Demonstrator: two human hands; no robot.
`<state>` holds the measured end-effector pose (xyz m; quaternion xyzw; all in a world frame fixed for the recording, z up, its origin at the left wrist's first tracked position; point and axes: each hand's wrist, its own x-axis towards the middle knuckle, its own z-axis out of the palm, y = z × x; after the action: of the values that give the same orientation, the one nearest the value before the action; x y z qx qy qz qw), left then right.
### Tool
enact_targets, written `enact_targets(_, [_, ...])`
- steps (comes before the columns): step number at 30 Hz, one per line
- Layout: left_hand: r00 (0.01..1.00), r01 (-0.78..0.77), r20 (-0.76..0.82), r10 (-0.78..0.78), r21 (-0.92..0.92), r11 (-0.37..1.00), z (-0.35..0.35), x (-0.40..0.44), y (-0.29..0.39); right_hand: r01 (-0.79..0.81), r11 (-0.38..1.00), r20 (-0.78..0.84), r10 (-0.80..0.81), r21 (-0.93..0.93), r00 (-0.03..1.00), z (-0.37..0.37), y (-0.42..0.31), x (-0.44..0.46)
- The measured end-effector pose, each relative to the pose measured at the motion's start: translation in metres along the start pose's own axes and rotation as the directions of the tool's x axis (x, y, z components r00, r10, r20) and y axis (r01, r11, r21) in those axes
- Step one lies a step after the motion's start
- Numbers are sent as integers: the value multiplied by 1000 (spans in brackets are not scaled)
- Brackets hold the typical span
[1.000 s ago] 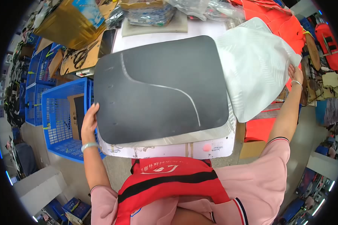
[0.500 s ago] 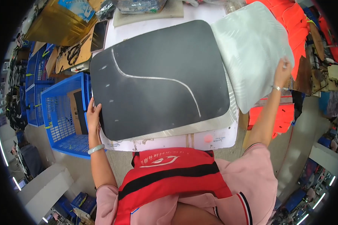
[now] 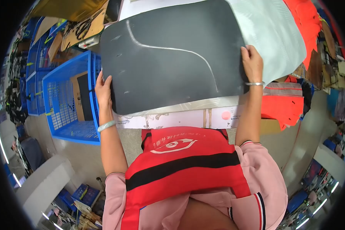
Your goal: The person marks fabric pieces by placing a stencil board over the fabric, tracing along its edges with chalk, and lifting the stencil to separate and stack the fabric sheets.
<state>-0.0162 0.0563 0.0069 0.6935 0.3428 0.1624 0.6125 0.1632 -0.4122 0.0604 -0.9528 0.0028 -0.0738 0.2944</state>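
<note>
A large black sheet (image 3: 172,73) with rounded corners and a curved white line on its face lies across the worktable (image 3: 180,119). My left hand (image 3: 104,92) grips its left edge, thumb on the near side and fingers partly hidden. At the right edge, my right hand (image 3: 252,66) is closed on the same sheet. Beyond that hand a pale, glossy sheet (image 3: 278,42) sticks out to the right. Another light sheet (image 3: 188,105) shows under the near edge of the black one.
Left of the table stands a blue plastic crate (image 3: 69,99) with cardboard and a dark piece inside. Scissors (image 3: 82,28) lie on a wooden board behind it. Bright orange pieces (image 3: 281,105) are stacked at the right, with more orange material (image 3: 304,23) at the far right.
My right hand has left the pale sheet and come inward to the black sheet's right edge. My left hand stays at the left edge. The whole view has shifted.
</note>
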Motion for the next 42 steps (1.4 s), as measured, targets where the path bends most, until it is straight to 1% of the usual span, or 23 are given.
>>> enact_targets(1, [1000, -8, 30, 7, 11, 1000, 0, -1, 3, 7, 997, -6, -6, 81, 1000, -7, -4, -7])
enact_targets(2, [1000, -11, 28, 8, 112, 994, 0, -3, 4, 34, 990, -52, -27, 136, 998, -11, -1, -16])
enact_targets(3, [996, -88, 44, 81, 187, 978, 4, -7, 8, 71, 977, -95, -53, 202, 994, -16, 5, -23])
enact_targets(4, [988, -152, 72, 139, 236, 960, 6, -7, 6, 31, 984, -85, -16, 176, 996, -19, 16, -29])
enact_targets(5, [987, -157, 107, 120, 478, 864, 6, -5, 9, 18, 988, -84, -5, 154, 996, -20, 32, -35])
enact_targets(6, [930, -352, 117, 349, 562, 749, 4, 5, -20, -7, 992, -84, 18, 125, 996, -19, 49, -41])
enact_targets(7, [925, -359, 110, 364, 565, 743, 8, 0, -18, 27, 985, -95, -10, 171, 995, -12, 79, -44])
enact_targets(8, [925, -350, 80, 370, 554, 756, 12, -7, -13, 1, 984, -67, 11, 177, 998, -15, 86, -50])
enact_targets(9, [944, -304, 66, 323, 557, 773, 12, -9, -8, -59, 992, -7, 61, 109, 998, -18, 102, -52])
enact_targets(10, [951, -285, 49, 305, 526, 802, 12, -9, -11, -39, 992, -27, 42, 118, 999, -19, 105, -55])
enact_targets(11, [958, -266, 45, 284, 507, 820, 11, -10, -8, -8, 985, -37, 15, 173, 999, -19, 109, -57])
enact_targets(13, [976, -200, 31, 214, 502, 841, 11, -13, -3, -14, 970, -44, 25, 244, 999, -19, 113, -57])
enact_targets(14, [977, -194, 19, 213, 495, 847, 12, -14, -1, 0, 971, -42, 10, 240, 999, -19, 114, -56])
enact_targets(16, [972, -206, 16, 236, 551, 809, 14, -15, -1, -42, 964, -44, 55, 264, 998, -20, 111, -54])
enact_targets(17, [972, -200, 9, 233, 546, 814, 16, -14, -3, -35, 965, -42, 47, 259, 998, -18, 110, -52])
enact_targets(19, [947, -254, -12, 322, 587, 769, 18, -12, -6, -42, 947, -16, 50, 318, 999, -15, 108, -48])
enact_targets(23, [953, -230, -28, 302, 581, 781, 20, -10, -7, -36, 936, 7, 36, 350, 999, -16, 101, -41])
enact_targets(25, [950, -242, -20, 310, 581, 777, 19, -11, -7, 8, 965, 18, -13, 263, 1000, -18, 107, -33])
enact_targets(26, [951, -240, -20, 309, 581, 778, 18, -12, -7, 8, 965, 19, -14, 262, 1000, -19, 110, -29])
enact_targets(28, [944, -259, -15, 329, 585, 769, 18, -12, -8, -17, 938, 77, -11, 346, 997, -18, 107, -23])
enact_targets(31, [949, -244, -28, 315, 572, 783, 20, -11, -8, -46, 916, 76, 17, 398, 997, -12, 105, -22])
enact_targets(35, [951, -235, -24, 307, 590, 772, 20, -9, -8, -44, 915, 61, 22, 400, 998, -7, 104, -25])
enact_targets(42, [951, -236, -31, 307, 567, 789, 20, -8, -9, -71, 904, 100, 32, 423, 994, -7, 106, -21])
